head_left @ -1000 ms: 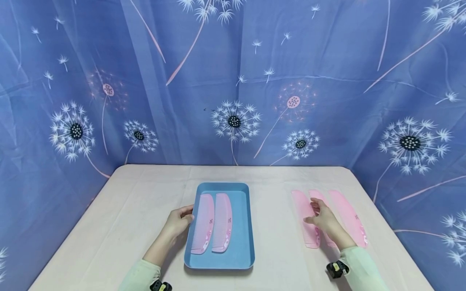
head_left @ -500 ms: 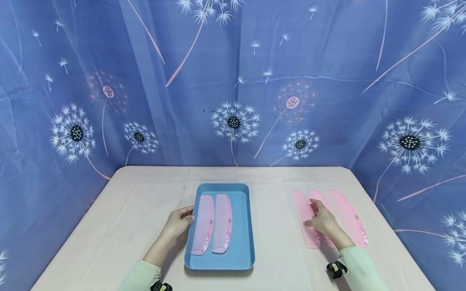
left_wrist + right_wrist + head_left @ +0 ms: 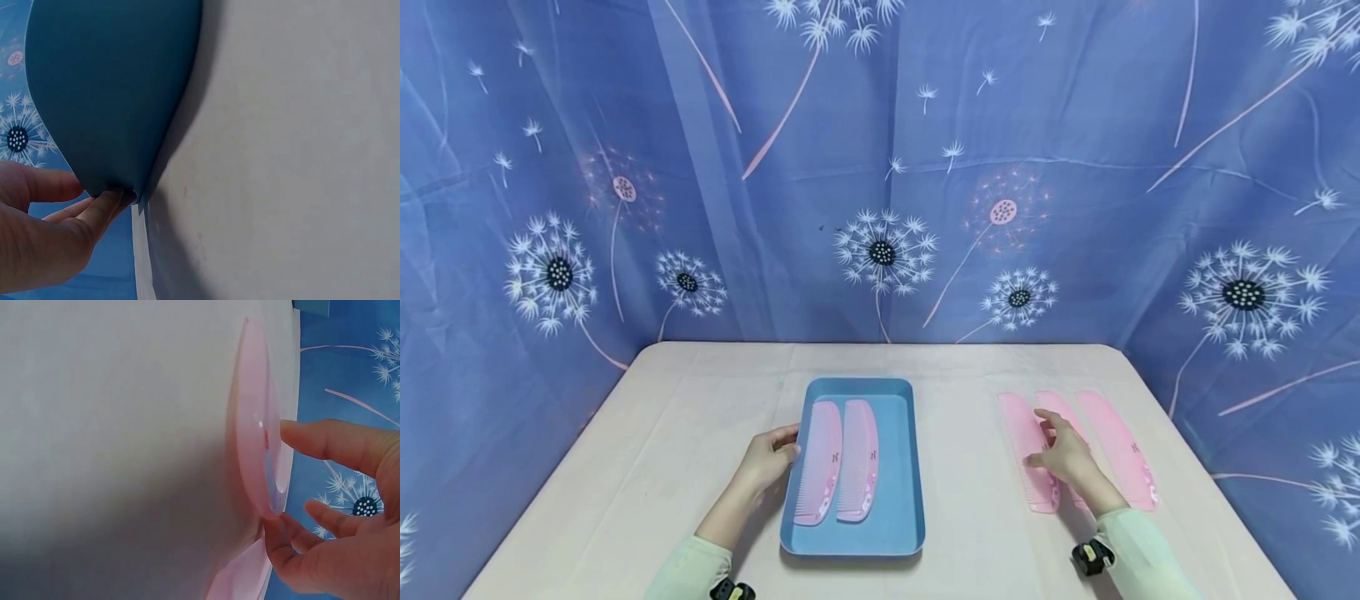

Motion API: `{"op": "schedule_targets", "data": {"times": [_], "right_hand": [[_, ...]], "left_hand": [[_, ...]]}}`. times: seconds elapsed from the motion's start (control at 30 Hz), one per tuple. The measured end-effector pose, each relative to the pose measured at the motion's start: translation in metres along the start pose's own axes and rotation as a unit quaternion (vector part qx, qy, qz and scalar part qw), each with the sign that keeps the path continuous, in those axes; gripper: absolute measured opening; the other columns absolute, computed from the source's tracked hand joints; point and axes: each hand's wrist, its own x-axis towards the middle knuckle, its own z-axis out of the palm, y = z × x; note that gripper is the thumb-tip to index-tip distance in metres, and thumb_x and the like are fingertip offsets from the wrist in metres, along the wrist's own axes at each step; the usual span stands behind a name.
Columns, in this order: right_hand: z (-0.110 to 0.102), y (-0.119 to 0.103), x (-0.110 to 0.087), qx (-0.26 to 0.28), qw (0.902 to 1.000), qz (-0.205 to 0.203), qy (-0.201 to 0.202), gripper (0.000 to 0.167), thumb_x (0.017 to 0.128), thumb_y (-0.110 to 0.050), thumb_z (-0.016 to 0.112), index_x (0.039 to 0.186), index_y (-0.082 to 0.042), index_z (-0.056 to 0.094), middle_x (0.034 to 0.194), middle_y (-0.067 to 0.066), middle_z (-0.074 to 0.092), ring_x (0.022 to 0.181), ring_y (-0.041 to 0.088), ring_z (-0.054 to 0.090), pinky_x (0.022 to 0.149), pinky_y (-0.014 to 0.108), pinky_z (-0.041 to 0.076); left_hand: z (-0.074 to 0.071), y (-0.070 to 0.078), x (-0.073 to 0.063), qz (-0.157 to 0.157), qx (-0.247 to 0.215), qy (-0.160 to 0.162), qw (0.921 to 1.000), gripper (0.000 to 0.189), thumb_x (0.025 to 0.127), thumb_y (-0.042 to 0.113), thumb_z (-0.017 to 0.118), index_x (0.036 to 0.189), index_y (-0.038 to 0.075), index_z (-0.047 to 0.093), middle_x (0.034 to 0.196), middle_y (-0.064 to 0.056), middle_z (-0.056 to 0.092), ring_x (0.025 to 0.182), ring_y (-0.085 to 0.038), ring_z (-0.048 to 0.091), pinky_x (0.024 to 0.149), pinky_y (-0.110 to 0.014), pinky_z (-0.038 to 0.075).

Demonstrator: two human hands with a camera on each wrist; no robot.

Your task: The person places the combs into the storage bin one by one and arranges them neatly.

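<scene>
Two pink combs, a left one (image 3: 822, 467) and a right one (image 3: 861, 462), lie side by side in a blue tray (image 3: 898, 467). My left hand (image 3: 765, 458) holds the tray's left side, with the thumb and fingers pinching its wall in the left wrist view. On the right, my right hand (image 3: 1067, 454) pinches the leftmost comb (image 3: 253, 419) of three between thumb and fingers across its width. The middle comb (image 3: 1062, 406) is partly hidden under that hand. The third comb (image 3: 1116, 450) lies just right of it.
A pale cloth covers the table (image 3: 962, 433), and the tray stands left of its middle. Behind and at both sides hangs a blue curtain (image 3: 775, 275) with dandelion prints. Each wrist wears a small black camera.
The leftmost comb under my right hand has shifted very slightly left, with the fingers moving along. My left hand and the tray hold their place.
</scene>
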Motion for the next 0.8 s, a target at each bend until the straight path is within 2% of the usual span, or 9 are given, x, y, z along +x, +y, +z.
{"op": "schedule_targets", "data": {"times": [0.13, 0.33, 0.57, 0.67, 0.8], "right_hand": [[0.0004, 0.0009, -0.0004, -0.003, 1.0000, 0.001, 0.004, 0.090, 0.062, 0.003, 0.078, 0.141, 0.004, 0.035, 0.126, 0.034, 0.049, 0.111, 0.046, 0.050, 0.094, 0.059, 0.044], [-0.0007, -0.0004, 0.0006, -0.019, 0.9996, 0.020, 0.009, 0.091, 0.063, -0.001, 0.080, 0.141, 0.004, 0.033, 0.112, 0.029, 0.053, 0.094, 0.037, 0.054, 0.082, 0.051, 0.048], [-0.0032, -0.0045, -0.0015, -0.029, 0.9987, 0.041, -0.005, 0.087, 0.069, -0.005, 0.078, 0.141, 0.007, 0.031, 0.114, 0.032, 0.053, 0.097, 0.039, 0.054, 0.085, 0.056, 0.046], [-0.0035, -0.0041, -0.0023, -0.026, 0.9990, 0.037, -0.001, 0.086, 0.069, -0.005, 0.078, 0.141, 0.007, 0.032, 0.110, 0.030, 0.055, 0.092, 0.036, 0.055, 0.079, 0.050, 0.049], [-0.0036, -0.0016, -0.0042, -0.011, 0.9996, 0.025, 0.001, 0.084, 0.069, -0.004, 0.077, 0.140, 0.006, 0.034, 0.097, 0.023, 0.055, 0.080, 0.028, 0.054, 0.064, 0.035, 0.050]], "left_hand": [[0.0000, 0.0003, -0.0009, 0.004, 0.000, -0.001, 1.0000, 0.042, 0.089, 0.000, 0.051, 0.130, -0.005, 0.055, 0.124, -0.024, 0.058, 0.118, -0.039, 0.053, 0.099, -0.047, 0.048], [0.0007, 0.0021, -0.0008, 0.006, -0.003, 0.003, 1.0000, 0.041, 0.089, 0.000, 0.051, 0.130, -0.005, 0.055, 0.123, -0.023, 0.059, 0.117, -0.038, 0.053, 0.099, -0.046, 0.048], [0.0009, 0.0006, -0.0023, 0.011, -0.009, 0.000, 0.9999, 0.040, 0.089, -0.001, 0.052, 0.129, -0.006, 0.056, 0.121, -0.023, 0.060, 0.116, -0.038, 0.054, 0.098, -0.046, 0.049], [0.0006, -0.0001, -0.0025, 0.012, -0.012, 0.000, 0.9999, 0.040, 0.089, -0.001, 0.052, 0.128, -0.006, 0.056, 0.121, -0.023, 0.060, 0.115, -0.037, 0.054, 0.098, -0.046, 0.049], [0.0002, -0.0003, -0.0023, 0.013, -0.010, -0.001, 0.9999, 0.040, 0.089, -0.001, 0.052, 0.129, -0.007, 0.055, 0.122, -0.023, 0.059, 0.116, -0.038, 0.054, 0.098, -0.046, 0.049]]}}
